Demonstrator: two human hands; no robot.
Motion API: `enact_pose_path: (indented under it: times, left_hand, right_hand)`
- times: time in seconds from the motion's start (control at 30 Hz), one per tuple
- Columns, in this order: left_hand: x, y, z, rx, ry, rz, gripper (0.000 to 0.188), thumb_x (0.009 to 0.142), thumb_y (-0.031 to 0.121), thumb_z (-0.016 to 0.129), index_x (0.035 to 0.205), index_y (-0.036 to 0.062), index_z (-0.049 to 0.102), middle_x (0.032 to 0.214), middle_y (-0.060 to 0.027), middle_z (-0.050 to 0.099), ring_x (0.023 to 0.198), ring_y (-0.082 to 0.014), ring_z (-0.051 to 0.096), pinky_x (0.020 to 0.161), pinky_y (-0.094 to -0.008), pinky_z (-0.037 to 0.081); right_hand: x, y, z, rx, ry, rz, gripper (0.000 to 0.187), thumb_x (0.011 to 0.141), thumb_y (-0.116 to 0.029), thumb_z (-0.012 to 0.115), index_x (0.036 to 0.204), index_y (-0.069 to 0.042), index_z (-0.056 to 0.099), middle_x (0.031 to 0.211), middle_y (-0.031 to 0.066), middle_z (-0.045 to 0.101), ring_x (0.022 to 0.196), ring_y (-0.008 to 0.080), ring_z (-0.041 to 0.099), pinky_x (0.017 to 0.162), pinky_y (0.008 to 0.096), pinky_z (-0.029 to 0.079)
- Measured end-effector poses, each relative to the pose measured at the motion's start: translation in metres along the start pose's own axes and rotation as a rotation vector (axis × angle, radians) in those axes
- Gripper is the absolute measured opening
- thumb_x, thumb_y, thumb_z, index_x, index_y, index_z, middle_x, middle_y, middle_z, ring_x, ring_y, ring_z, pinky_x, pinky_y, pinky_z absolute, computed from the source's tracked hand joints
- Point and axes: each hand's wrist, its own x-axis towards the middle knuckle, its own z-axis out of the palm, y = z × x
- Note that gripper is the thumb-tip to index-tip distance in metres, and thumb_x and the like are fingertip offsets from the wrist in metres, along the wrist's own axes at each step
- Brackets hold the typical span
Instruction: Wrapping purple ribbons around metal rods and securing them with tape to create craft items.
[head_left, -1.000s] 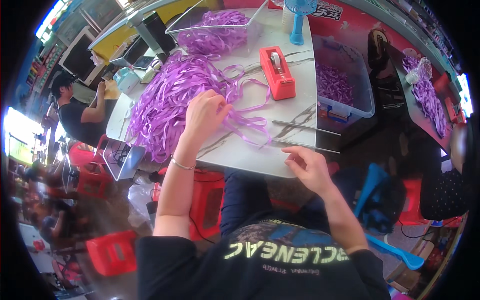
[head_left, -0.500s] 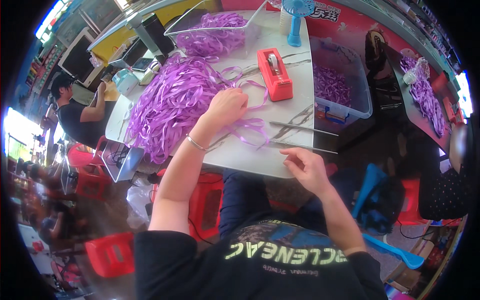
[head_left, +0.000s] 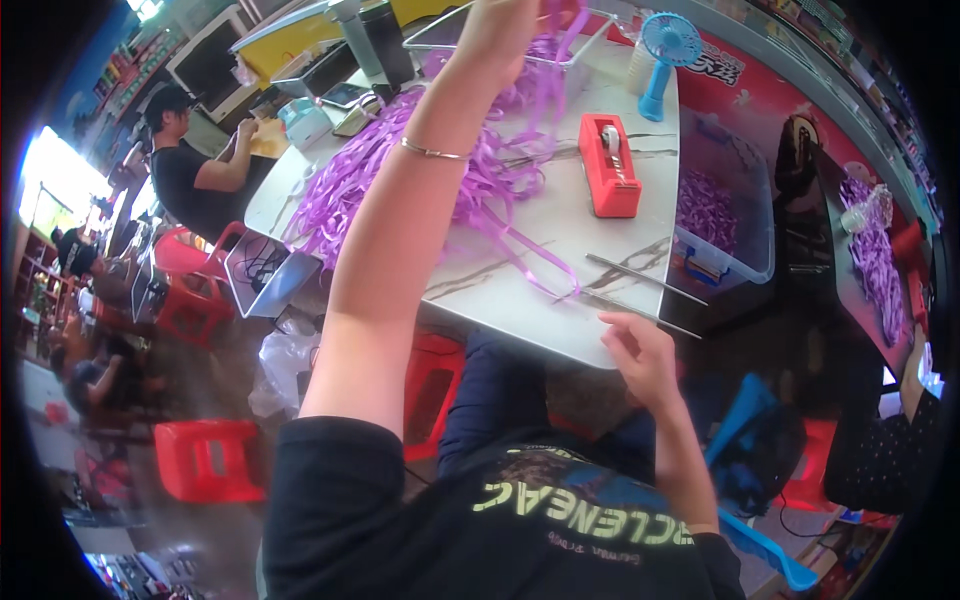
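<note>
Clasping purple ribbon [head_left: 558, 72], left grip [head_left: 503, 38]

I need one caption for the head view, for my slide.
Left hand raised beside hanging purple ribbons; right hand at the edge of the table, near two metal rods.

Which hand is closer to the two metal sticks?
Right: the right hand is just beside the metal sticks. The left hand is farther away, up over the purple ribbons.

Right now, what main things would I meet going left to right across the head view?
Co-worker in black → purple ribbon pile → red tape dispenser → blue fan → purple ribbon bundle on the far-right table.
</note>
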Motion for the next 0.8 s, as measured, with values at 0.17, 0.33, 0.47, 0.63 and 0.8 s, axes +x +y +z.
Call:
enact_pose_path:
  times: [0.17,0.33,0.47,0.63,0.8]
  left_hand:
    - [-0.05,0.063,0.048,-0.311,-0.234,-0.009,0.01,0.088,0.012,0.046,0.091,0.0064,0.053,0.085,-0.0054,0.057,0.071,-0.0158,0.058,0.063,-0.0285,0.049]
    - [-0.108,0.077,0.075,-0.177,-0.561,0.027,0.013,0.086,0.012,0.049,0.09,-0.001,0.05,0.081,-0.007,0.059,0.072,-0.0115,0.058,0.062,-0.024,0.049]
    - [-0.14,0.055,0.108,-0.208,-0.842,-0.027,0.013,0.089,0.012,0.047,0.093,-0.0002,0.047,0.083,-0.0043,0.058,0.07,-0.0055,0.055,0.054,-0.0197,0.047]
    - [-0.153,0.03,0.1,-0.172,-0.86,-0.26,0.01,0.09,0.011,0.046,0.092,0.0005,0.046,0.083,-0.0071,0.059,0.069,-0.008,0.057,0.049,-0.018,0.046]
    - [-0.159,0.013,0.105,-0.21,-0.815,-0.385,0.009,0.09,0.011,0.044,0.093,0.0022,0.043,0.081,-0.0106,0.061,0.068,-0.0112,0.059,0.049,-0.0194,0.046]
  right_hand:
    - [0.0,0.002,-0.011,0.09,-0.031,0.055,0.028,0.076,-0.001,0.06,0.104,-0.006,0.06,0.075,0.0019,0.058,0.063,0.0069,0.052,0.057,0.019,0.042]
    - [0.002,-0.027,-0.043,-0.022,0.376,-0.263,0.067,0.071,-0.041,0.069,0.117,0.001,0.045,0.117,0.0095,0.047,0.1,0.0186,0.047,0.077,0.0288,0.039]
    - [-0.005,-0.069,-0.055,0.361,0.365,-0.317,0.084,0.07,-0.044,0.071,0.127,0.004,0.033,0.119,0.0139,0.045,0.112,0.0242,0.045,0.094,0.0349,0.033]
    - [-0.024,-0.061,-0.072,0.643,-0.12,0.155,0.025,0.084,-0.006,0.054,0.107,0.004,0.051,0.081,0.0072,0.06,0.082,0.0138,0.058,0.075,0.0261,0.045]
    - [-0.041,-0.038,-0.083,0.873,-0.096,0.229,0.014,0.089,-0.007,0.047,0.097,0.001,0.056,0.075,0.0042,0.058,0.069,0.011,0.056,0.066,0.0223,0.044]
